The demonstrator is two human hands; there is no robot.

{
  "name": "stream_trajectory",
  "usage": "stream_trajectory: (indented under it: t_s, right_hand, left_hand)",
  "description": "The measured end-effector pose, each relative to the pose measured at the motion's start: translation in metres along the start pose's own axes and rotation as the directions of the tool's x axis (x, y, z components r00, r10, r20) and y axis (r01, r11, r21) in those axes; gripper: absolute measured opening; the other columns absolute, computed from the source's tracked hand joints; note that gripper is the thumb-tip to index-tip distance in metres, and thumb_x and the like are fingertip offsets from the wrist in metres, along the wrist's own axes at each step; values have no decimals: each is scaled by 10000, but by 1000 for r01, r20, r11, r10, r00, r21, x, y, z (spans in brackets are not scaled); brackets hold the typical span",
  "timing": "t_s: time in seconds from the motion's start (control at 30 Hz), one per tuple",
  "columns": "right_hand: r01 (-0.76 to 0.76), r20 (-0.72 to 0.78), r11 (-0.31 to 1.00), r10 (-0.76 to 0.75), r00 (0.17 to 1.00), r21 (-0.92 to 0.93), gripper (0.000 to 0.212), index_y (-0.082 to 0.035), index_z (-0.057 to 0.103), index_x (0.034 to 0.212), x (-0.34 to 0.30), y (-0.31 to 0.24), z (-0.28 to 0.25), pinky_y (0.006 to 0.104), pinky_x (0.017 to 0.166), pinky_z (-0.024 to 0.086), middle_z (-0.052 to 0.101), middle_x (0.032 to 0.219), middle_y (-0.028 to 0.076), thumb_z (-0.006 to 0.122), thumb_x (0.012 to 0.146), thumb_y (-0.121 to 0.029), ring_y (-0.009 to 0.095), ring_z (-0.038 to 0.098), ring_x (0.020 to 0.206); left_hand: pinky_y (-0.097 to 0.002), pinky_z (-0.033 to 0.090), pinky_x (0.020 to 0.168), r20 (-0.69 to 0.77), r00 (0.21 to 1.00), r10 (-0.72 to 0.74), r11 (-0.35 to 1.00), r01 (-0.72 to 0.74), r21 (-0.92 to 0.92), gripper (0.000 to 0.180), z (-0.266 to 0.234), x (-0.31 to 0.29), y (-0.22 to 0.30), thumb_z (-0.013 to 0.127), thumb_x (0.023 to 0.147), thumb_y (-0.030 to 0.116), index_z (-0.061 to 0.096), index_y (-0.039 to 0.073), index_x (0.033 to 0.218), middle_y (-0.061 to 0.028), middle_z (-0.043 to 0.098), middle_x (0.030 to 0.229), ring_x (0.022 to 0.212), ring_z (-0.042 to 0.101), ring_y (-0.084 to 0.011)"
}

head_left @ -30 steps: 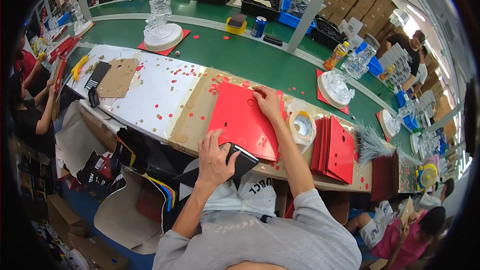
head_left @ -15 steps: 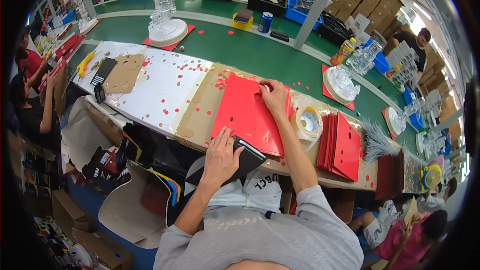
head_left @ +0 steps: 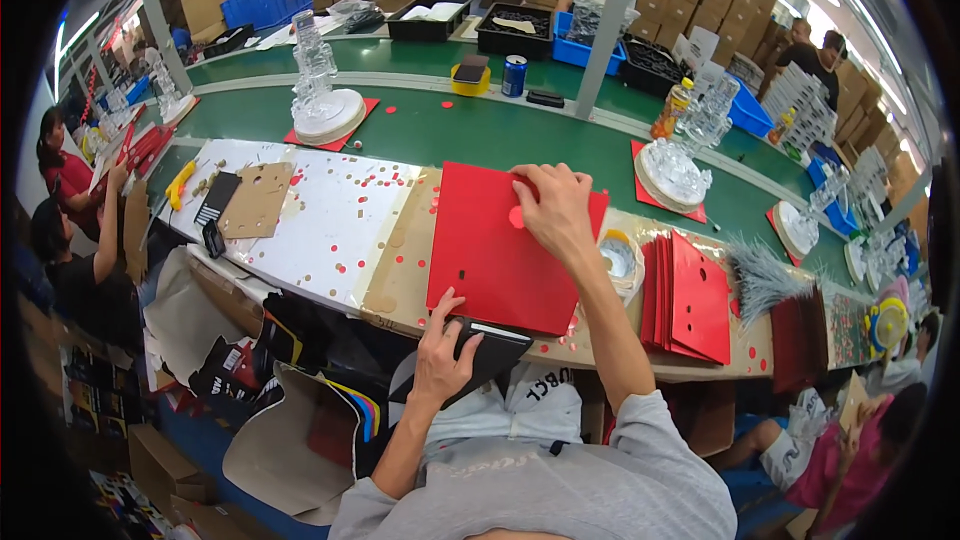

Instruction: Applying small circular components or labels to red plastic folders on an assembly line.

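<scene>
In front of me a stack of red sheets (head_left: 500,265) lies on the table, with a small dark slot and a lighter round spot near the top. My right hand (head_left: 562,208) rests over the upper right part, fingers spread and bent, thumb near that spot. My left hand (head_left: 443,355) is at the lower edge, fingers apart; a fingertip touches the red sheet and the thumb lies by a black flat object (head_left: 495,350). What kind of object that is, I cannot make out.
Standing red sheets (head_left: 685,300) and a tape roll (head_left: 620,258) are to the right. Small discs litter the white board (head_left: 330,200) and brown cardboard. Clear figures on white round bases (head_left: 328,118) stand along the green belt (head_left: 430,130). Other people work on both sides.
My right hand has moved from a pinch at the hole to a wider spread over the sheet's upper right. The round spot looks lighter now. My left hand stays at the lower edge.
</scene>
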State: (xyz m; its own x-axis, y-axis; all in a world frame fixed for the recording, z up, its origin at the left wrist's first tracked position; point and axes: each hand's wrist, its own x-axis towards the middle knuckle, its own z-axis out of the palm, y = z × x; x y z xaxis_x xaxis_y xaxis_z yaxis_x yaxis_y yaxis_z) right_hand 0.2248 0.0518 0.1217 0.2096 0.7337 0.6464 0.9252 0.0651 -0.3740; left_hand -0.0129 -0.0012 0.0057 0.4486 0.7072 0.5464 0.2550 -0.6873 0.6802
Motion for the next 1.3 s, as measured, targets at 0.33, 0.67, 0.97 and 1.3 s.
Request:
stream_trajectory:
  t_s: [0.33,0.67,0.97,1.3]
  right_hand:
    - [-414,-707,908,335,623,66,298,36,661,1130,-80,100,-227,326,846,473,684,1015,83,501,1046,-201,181,609,907]
    - [-565,-248,760,508,825,-321,384,-25,723,1045,-140,298,-240,497,895,500,685,1075,257,471,990,-310,447,646,1009]
    - [-606,-22,713,641,767,-353,332,-42,723,1024,-118,329,-136,507,879,514,716,1013,230,555,955,-320,434,668,969]
    - [-222,-297,925,128,946,-308,188,-8,673,1072,-107,253,-118,440,864,506,681,1038,189,619,954,-143,358,649,945]
  left_hand:
    - [-385,491,933,50,996,-74,988,80,-131,208,-38,-23,22,646,761,16,611,-108,924,-236,657,1117,1018,653,-371]
    - [-362,486,809,248,967,-65,992,90,-91,195,-16,-1,16,683,841,43,597,-92,953,-212,621,950,845,621,-366]
    - [-335,481,845,197,967,-163,970,194,-147,235,-27,-8,28,652,876,47,615,-71,1076,-166,644,945,876,626,-270]
    - [-324,476,914,334,906,-260,933,325,-157,339,-36,-3,0,680,899,68,607,-96,1187,-147,684,1042,976,619,-209]
